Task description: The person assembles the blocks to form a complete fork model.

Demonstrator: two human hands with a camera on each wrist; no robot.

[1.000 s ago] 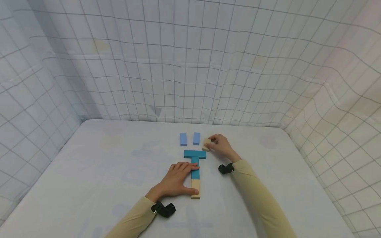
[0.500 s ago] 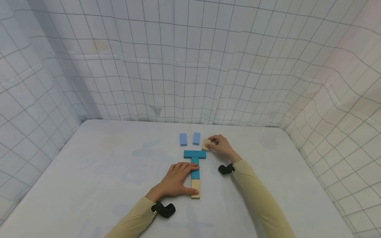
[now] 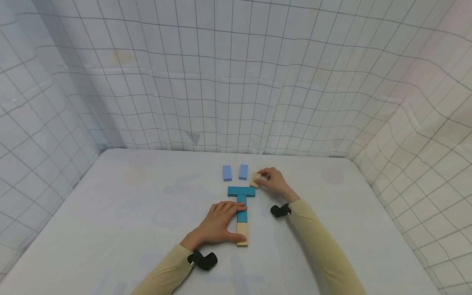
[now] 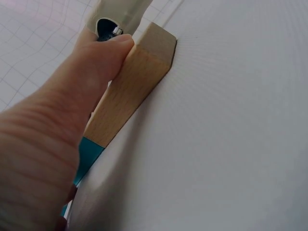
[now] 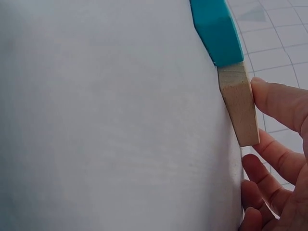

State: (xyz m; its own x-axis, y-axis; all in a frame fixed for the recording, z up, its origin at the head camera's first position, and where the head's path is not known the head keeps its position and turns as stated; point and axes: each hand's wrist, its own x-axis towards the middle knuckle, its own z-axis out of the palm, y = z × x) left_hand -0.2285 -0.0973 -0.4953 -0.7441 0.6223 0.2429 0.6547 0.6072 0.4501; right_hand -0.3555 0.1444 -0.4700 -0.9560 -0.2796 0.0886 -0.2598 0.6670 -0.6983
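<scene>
In the head view, my left hand [image 3: 217,226] lies with fingers extended along a column of blocks. Its fingertips touch an upright teal block [image 3: 241,215], and its thumb rests on a plain wooden block [image 4: 127,89] joined to the near end. A second teal block [image 3: 241,191] lies crosswise at the column's far end, making a T. My right hand [image 3: 274,180] pinches another plain wooden block [image 3: 255,179] between thumb and fingers, just beyond the crosswise block's right end. In the right wrist view, that wooden block sits on the table against or very near the teal block [image 5: 219,33].
Two light blue blocks, one on the left [image 3: 227,173] and one on the right [image 3: 243,172], lie beyond the T. They rest on a white-covered table [image 3: 121,213]. White curtains with a grid pattern [image 3: 236,90] hang behind and at both sides.
The wooden block in my right hand has shifted very slightly toward the crosswise teal block, and the right hand with it. My left hand stays in place.
</scene>
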